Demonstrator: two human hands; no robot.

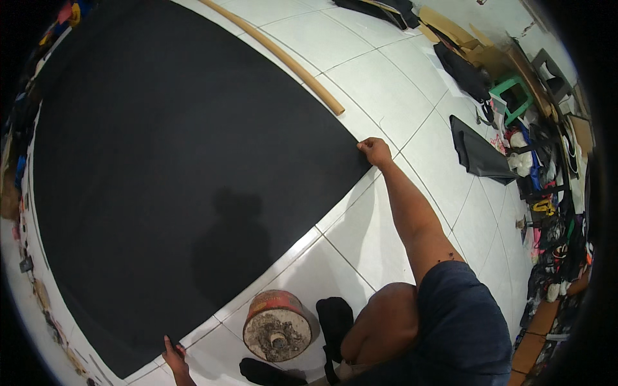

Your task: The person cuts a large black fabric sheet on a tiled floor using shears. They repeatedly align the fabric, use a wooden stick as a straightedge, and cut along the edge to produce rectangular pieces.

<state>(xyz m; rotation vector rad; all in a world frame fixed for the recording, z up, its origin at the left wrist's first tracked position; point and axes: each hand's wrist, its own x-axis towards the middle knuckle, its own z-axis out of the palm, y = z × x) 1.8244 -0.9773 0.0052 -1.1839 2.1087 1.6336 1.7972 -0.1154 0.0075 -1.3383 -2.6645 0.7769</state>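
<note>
A large black sheet [174, 167] lies flat on the white tiled floor and fills most of the view. My right hand [374, 152] reaches far out and pinches the sheet's far right corner. My left hand [172, 352] is at the bottom edge of the picture, with fingers on the sheet's near corner. My knee and dark shorts show at the lower right.
A round rusty can [278, 325] filled with hardened cement stands on the floor [399, 83] by my knee, with dark cloth [335, 321] beside it. A long tan tube [283, 58] lies past the sheet. Cardboard, a green stool [513, 95], bags and clutter line the right wall.
</note>
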